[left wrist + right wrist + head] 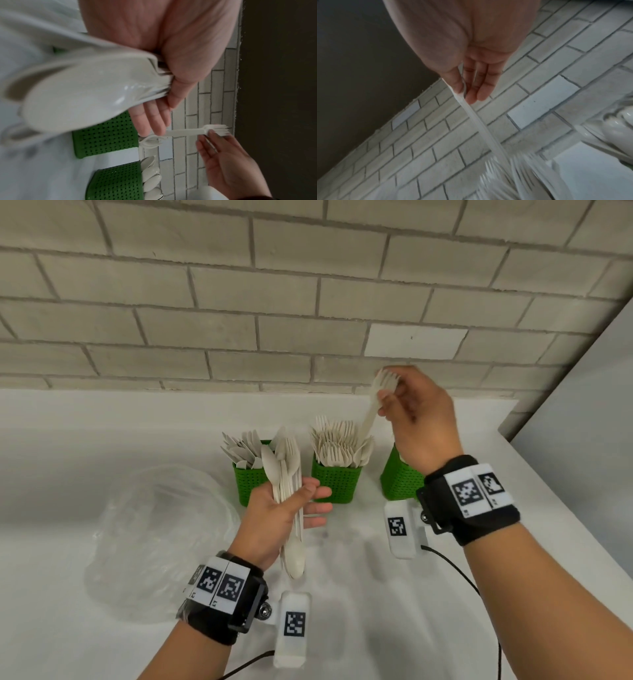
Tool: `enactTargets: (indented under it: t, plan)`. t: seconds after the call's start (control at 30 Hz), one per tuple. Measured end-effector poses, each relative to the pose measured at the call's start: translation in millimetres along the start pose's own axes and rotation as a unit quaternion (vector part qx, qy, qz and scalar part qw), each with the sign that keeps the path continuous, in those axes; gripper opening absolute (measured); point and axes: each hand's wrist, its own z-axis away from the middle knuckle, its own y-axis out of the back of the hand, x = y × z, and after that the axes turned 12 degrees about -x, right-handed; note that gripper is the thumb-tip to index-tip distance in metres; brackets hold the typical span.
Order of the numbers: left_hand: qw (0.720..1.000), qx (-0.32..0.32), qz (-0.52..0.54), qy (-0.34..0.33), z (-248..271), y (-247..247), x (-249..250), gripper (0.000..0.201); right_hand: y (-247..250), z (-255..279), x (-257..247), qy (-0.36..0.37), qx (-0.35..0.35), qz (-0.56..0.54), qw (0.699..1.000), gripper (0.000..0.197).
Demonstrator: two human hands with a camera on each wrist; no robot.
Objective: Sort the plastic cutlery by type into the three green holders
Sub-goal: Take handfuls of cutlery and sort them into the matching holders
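Above middle holder (337,482): right hand (419,419) pinching fork (375,402).

You're at what looks like a break-room or canteen counter: white countertop (102,422), pale brick-tile wall (239,302) right behind it, green holders (337,482) stuffed with disposable plastic cutlery, crumpled clear plastic bag (154,542) alongside.

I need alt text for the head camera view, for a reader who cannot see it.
The right hand pinches a plastic fork above the middle green holder, full of forks, while the left hand grips a bundle of mixed cutlery. Three green holders stand on a white counter.
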Motion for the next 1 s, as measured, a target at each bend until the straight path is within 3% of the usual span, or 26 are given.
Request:
enactTargets:
  t: [0.23, 0.4, 0.6, 0.67, 0.77, 0.9, 1.0]
  plan:
    - [1.0, -0.012, 0.014, 0.006, 0.4, -4.5, 1.8, 0.013, -20.9, -4.3, 12.5, -0.046, -0.064, 0.118, 0.99, 0.026]
    - [1.0, -0.017, 0.019, 0.006, 0.6, -5.2, 3.7, 0.017, -20.2, -5.4, 14.0, -0.031, -0.062, 0.098, 0.993, 0.058]
    - [1.0, -0.014, 0.016, 0.006, 0.4, -3.3, 2.6, 0.015, -27.3, 6.9, 23.5, -0.022, -0.077, 0.108, 0.991, 0.035]
    - [1.0, -0.014, 0.017, 0.008, 0.3, -4.1, 2.5, 0.015, -27.1, 4.8, 24.3, 0.0, -0.047, 0.093, 0.995, 0.031]
    - [1.0, -0.013, 0.017, 0.012, 0.1, -5.0, 1.8, 0.017, -30.9, 11.5, 29.0, 0.011, -0.034, 0.117, 0.993, 0.034]
    - [1.0, -0.016, 0.015, 0.016, -1.1, -6.1, 0.9, 0.015, -27.1, 11.2, 29.2, -0.015, -0.083, 0.264, 0.961, 0.042]
    - [1.0, -0.019, 0.015, 0.017, -2.1, -7.8, 1.3, 0.014, -19.7, 4.5, 24.2, 0.016, -0.07, 0.254, 0.965, 0.039]
